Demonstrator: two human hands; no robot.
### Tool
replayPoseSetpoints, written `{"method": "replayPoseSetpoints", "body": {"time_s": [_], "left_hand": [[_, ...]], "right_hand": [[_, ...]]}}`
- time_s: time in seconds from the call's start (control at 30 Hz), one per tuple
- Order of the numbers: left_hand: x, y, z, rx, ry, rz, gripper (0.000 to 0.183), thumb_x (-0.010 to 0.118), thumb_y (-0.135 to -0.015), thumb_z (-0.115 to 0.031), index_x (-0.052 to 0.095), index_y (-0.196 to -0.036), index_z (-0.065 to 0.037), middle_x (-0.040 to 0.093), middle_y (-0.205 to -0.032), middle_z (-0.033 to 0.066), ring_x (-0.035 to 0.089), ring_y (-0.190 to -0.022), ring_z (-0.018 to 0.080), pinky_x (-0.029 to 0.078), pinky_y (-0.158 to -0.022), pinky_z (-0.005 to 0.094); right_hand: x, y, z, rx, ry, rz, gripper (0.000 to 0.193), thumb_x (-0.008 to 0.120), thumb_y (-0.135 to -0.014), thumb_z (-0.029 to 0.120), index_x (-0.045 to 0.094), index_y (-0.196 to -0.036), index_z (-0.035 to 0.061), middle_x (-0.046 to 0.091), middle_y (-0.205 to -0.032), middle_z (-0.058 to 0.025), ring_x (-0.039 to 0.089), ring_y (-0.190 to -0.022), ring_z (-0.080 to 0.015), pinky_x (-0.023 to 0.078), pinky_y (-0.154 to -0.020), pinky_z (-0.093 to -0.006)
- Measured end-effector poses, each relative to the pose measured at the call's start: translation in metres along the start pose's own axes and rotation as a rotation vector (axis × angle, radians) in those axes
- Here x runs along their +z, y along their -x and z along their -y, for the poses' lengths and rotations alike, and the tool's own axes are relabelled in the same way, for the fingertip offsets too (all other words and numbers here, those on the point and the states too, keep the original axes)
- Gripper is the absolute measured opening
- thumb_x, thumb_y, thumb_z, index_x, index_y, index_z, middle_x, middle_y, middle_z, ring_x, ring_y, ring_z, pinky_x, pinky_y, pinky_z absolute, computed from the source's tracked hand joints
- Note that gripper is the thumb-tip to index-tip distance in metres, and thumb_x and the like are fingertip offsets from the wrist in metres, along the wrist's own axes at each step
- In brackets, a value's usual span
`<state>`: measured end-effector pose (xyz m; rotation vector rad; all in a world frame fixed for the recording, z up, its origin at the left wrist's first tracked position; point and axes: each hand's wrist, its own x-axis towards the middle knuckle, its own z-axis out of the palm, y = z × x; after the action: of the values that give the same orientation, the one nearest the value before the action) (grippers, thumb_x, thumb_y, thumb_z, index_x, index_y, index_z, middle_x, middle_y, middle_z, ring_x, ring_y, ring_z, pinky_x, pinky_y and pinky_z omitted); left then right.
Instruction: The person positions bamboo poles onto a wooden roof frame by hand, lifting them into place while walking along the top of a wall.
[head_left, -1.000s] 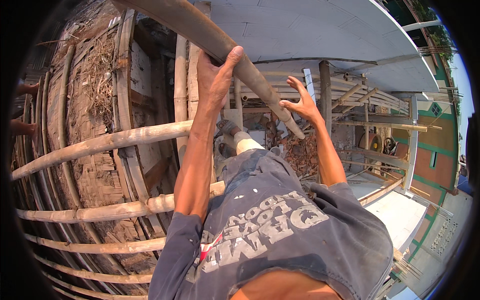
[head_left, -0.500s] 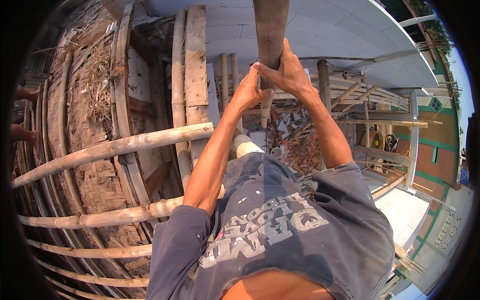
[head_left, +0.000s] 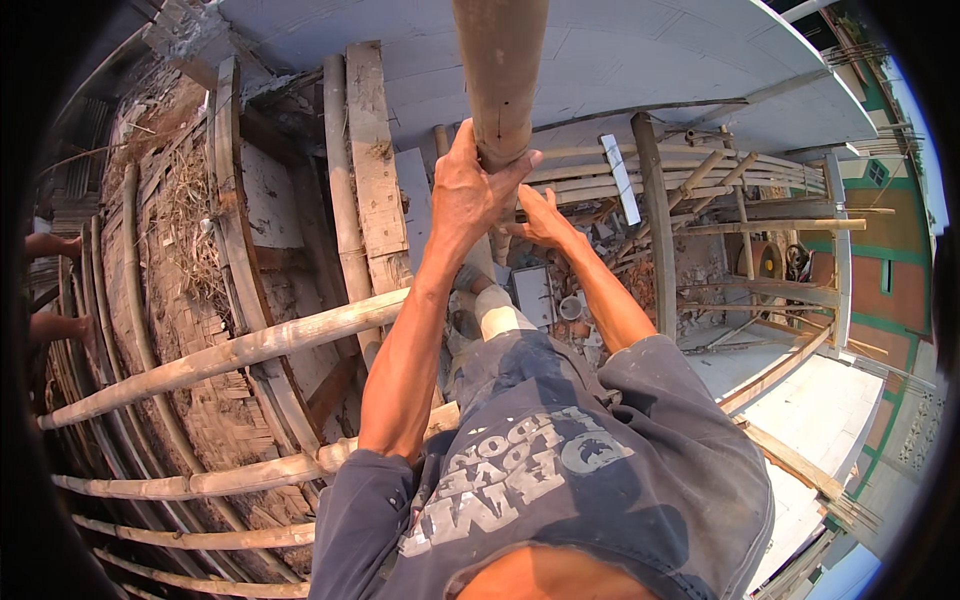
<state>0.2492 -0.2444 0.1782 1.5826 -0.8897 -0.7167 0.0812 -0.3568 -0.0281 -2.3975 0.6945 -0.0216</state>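
A thick bamboo pole [head_left: 502, 75] rises in front of me and runs out past the top edge. My left hand [head_left: 472, 200] is wrapped around it, with the thumb across its near side. Farther down, my right hand [head_left: 548, 222] has its fingers curled at the pole's narrower lower part, which my left hand partly hides. Below the hands, my leg in a light-coloured covering [head_left: 497, 308] shows beside the debris.
Bamboo rails [head_left: 230, 355] cross at the left, over a littered woven surface [head_left: 190, 330]. A wooden post [head_left: 655, 220] stands right of my hands, near stacked bamboo [head_left: 740, 180]. A pale panel wall [head_left: 640, 60] lies beyond. Another person's bare limbs [head_left: 55, 245] show far left.
My left hand has moved up and closed around the pole. My right hand has dropped from the pole's upper part to its lower part. The view has shifted slightly.
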Motion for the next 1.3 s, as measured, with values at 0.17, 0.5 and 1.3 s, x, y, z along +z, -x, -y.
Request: {"method": "replayPoseSetpoints", "body": {"time_s": [0.17,0.5,1.3], "left_hand": [[0.035,0.017,0.074,-0.007,0.027,-0.045,0.057,0.087,-0.086,-0.03,0.061,-0.129,-0.003,0.077,-0.109,0.0146,0.075,-0.103,0.0247,0.059,-0.089,0.0403],[0.082,0.025,0.133,-0.019,0.051,0.047,0.059,0.088,-0.082,-0.022,0.059,-0.132,-0.008,0.075,-0.114,0.0177,0.073,-0.108,0.0329,0.056,-0.091,0.0436],[-0.073,0.126,0.152,-0.059,-0.952,0.603,0.081,0.092,-0.07,-0.017,0.056,-0.142,-0.006,0.06,-0.141,0.0167,0.055,-0.133,0.0343,0.04,-0.118,0.0469]], "right_hand": [[-0.169,0.016,0.024,0.126,-0.671,-0.029,0.109,0.092,-0.075,0.046,0.035,-0.16,0.0078,0.056,-0.15,-0.0184,0.051,-0.141,-0.0376,0.042,-0.116,-0.0573],[-0.37,0.052,0.206,-0.255,-0.113,-0.584,0.118,0.092,-0.058,0.071,0.055,-0.148,0.0054,0.072,-0.121,-0.0159,0.069,-0.096,-0.0213,0.054,-0.083,-0.0365],[-0.101,0.134,0.036,0.488,-0.088,-0.528,0.047,0.091,-0.078,0.029,0.066,-0.109,0.0027,0.072,-0.106,-0.0129,0.071,-0.098,-0.032,0.056,-0.088,-0.0416]]}}
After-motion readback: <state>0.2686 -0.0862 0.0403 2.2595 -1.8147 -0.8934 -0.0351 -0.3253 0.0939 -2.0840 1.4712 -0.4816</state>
